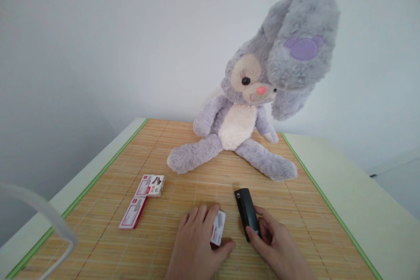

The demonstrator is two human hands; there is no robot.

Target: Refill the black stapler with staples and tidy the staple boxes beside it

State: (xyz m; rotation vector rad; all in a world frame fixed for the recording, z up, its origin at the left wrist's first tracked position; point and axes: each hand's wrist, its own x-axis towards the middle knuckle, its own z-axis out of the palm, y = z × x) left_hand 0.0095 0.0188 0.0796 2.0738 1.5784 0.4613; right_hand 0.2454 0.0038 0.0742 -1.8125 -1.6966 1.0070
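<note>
My left hand lies over a small white and red staple box, its fingers across the box's left side and the thumb at the near end. Part of the box is hidden under the hand. To the right, a black stapler rests on the mat, pointing away from me. My right hand has it pinched at the near part, thumb on the left and fingers on the right. Farther left, another staple box with a staple picture touches a flat red and white box nearer me.
A bamboo mat with green edges covers the middle of a pale table. At the back sits a large grey-purple plush rabbit, legs spread, against the wall. A white curved cable or bar crosses the lower left.
</note>
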